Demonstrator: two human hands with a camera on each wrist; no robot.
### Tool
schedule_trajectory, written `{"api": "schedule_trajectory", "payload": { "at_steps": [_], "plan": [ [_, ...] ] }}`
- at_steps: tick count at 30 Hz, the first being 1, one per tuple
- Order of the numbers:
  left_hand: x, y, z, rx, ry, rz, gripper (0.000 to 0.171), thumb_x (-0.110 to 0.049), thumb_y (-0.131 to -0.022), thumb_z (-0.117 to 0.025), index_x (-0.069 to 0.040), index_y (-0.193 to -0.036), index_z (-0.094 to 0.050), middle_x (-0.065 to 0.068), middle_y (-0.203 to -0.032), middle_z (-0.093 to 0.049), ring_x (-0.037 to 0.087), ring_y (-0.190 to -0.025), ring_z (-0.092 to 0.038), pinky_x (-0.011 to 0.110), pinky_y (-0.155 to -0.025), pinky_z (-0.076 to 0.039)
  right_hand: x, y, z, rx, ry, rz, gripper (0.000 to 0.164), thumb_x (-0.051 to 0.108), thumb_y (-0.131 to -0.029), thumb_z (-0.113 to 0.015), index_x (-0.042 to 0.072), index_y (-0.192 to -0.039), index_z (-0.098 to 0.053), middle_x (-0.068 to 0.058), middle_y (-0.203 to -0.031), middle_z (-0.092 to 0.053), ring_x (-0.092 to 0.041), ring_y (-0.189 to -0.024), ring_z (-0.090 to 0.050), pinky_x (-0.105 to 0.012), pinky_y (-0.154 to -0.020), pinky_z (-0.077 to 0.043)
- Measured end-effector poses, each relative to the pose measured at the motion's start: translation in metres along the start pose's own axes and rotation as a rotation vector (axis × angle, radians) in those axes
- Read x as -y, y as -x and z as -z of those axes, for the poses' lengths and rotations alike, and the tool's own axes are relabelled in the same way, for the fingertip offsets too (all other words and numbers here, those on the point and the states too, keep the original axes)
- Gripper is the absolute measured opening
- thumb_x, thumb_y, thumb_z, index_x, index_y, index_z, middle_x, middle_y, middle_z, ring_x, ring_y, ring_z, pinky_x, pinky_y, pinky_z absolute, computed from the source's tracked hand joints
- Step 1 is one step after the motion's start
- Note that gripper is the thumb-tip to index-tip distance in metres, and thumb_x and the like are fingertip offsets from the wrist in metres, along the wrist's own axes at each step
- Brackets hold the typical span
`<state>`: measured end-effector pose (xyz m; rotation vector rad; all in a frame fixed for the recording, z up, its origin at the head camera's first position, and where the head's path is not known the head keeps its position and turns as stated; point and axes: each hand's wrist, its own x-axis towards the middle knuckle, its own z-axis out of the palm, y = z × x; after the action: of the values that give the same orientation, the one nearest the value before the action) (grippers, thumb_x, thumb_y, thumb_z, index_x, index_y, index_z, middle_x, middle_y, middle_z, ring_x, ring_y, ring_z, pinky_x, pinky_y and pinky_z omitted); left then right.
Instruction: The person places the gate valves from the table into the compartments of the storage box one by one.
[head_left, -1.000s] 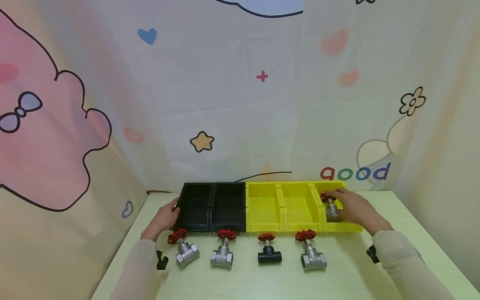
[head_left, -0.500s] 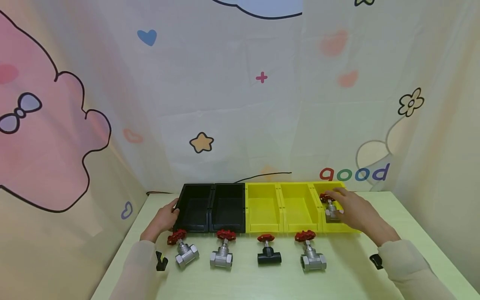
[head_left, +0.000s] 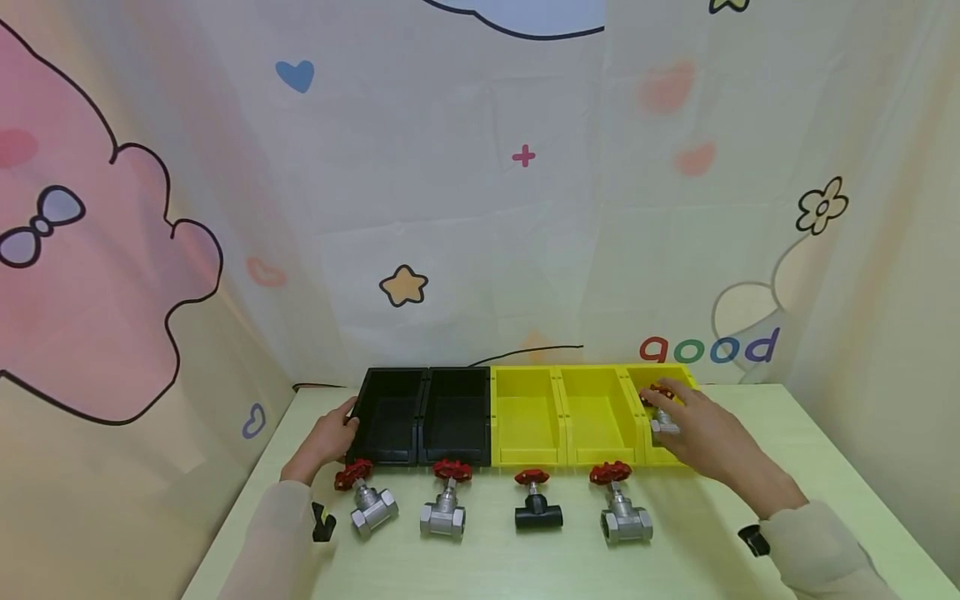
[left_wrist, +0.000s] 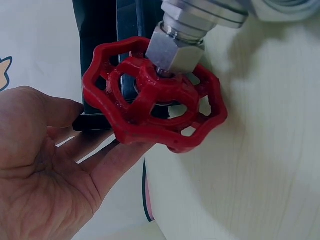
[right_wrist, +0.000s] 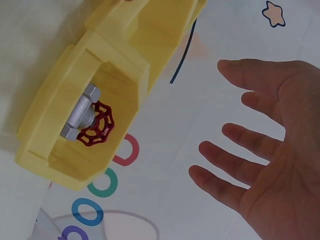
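Note:
My left hand [head_left: 326,437] holds the side wall of the leftmost black bin [head_left: 387,421], thumb on one face and fingers behind it. In the left wrist view a red handwheel [left_wrist: 150,95] of a gate valve overlaps the bin and fingertips. My right hand [head_left: 708,433] hovers over the rightmost yellow bin [head_left: 678,458], holding nothing. The right wrist view shows its fingers [right_wrist: 232,162] spread and apart from the bin. Inside that bin lies a silver gate valve [right_wrist: 82,115] with a red wheel, partly covered by the hand in the head view.
Black and yellow bins stand joined in a row, including a second black bin [head_left: 456,417] and a middle yellow bin [head_left: 600,417]. Before them lie silver valves [head_left: 373,507] [head_left: 444,515] [head_left: 627,521] and a black-bodied valve [head_left: 538,512]. A printed curtain [head_left: 480,208] hangs behind.
My right hand has come off the valve in the rightmost yellow bin and its wrist has drawn back toward me. The left hand keeps its place on the black bin.

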<state>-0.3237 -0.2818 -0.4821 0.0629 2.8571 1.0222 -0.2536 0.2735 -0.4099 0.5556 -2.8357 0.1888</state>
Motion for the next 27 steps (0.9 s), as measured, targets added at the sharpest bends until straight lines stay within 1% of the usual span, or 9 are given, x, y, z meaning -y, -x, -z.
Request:
{"api": "schedule_trajectory", "payload": {
  "at_steps": [5,10,18,21,23,27],
  "plan": [
    [0.0,0.0,-0.001,0.003,0.0,0.003,0.056,-0.015,-0.105,-0.037,0.0,-0.156,-0.018,0.036,-0.129,-0.055,0.021,-0.054,-0.058,0.032,-0.056,-0.053,0.011,0.009,-0.001,-0.032,0.043,0.044,0.065,0.021,-0.081,-0.08,0.016,-0.141,-0.055,-0.017,-0.142,-0.05,-0.04,-0.111,-0.061,-0.057,-0.087,-0.053],
    [0.0,-0.001,-0.001,0.006,0.009,0.009,0.056,-0.015,-0.105,-0.036,-0.002,-0.156,-0.018,0.035,-0.126,-0.057,0.02,-0.054,-0.058,0.032,-0.055,-0.053,0.022,0.018,-0.001,-0.023,0.073,0.047,0.066,0.023,-0.078,-0.083,0.017,-0.139,-0.056,-0.018,-0.142,-0.051,-0.041,-0.114,-0.06,-0.059,-0.089,-0.052],
    [0.001,-0.001,0.0,0.003,0.007,0.008,0.056,-0.014,-0.105,-0.037,-0.001,-0.156,-0.019,0.036,-0.127,-0.056,0.019,-0.065,-0.064,0.033,-0.056,-0.055,0.03,0.027,-0.005,-0.008,0.057,0.045,0.067,0.024,-0.077,-0.083,0.02,-0.139,-0.056,-0.018,-0.14,-0.053,-0.043,-0.117,-0.058,-0.06,-0.091,-0.05],
    [0.001,-0.001,-0.001,0.003,0.007,0.009,0.056,-0.014,-0.105,-0.037,0.0,-0.156,-0.019,0.036,-0.127,-0.056,0.019,-0.064,-0.063,0.034,-0.056,-0.055,0.032,0.031,-0.01,-0.011,0.048,0.052,0.066,0.026,-0.077,-0.083,0.021,-0.138,-0.057,-0.016,-0.135,-0.056,-0.04,-0.112,-0.061,-0.058,-0.091,-0.051],
    [0.001,-0.001,-0.001,0.002,0.005,0.011,0.056,-0.014,-0.105,-0.037,0.0,-0.156,-0.019,0.035,-0.125,-0.057,0.019,-0.06,-0.06,0.033,-0.055,-0.054,0.035,0.033,-0.013,-0.008,0.039,0.053,0.065,0.027,-0.077,-0.083,0.022,-0.137,-0.058,-0.015,-0.132,-0.058,-0.036,-0.106,-0.064,-0.056,-0.089,-0.053],
    [0.0,-0.001,-0.001,0.0,0.004,0.013,0.056,-0.015,-0.105,-0.037,0.0,-0.156,-0.019,0.034,-0.122,-0.058,0.019,-0.055,-0.056,0.032,-0.054,-0.053,0.041,0.037,-0.017,0.032,0.005,0.034,0.065,0.029,-0.076,-0.084,0.025,-0.136,-0.058,-0.012,-0.129,-0.06,-0.031,-0.1,-0.065,-0.054,-0.085,-0.055]
  ]
}}
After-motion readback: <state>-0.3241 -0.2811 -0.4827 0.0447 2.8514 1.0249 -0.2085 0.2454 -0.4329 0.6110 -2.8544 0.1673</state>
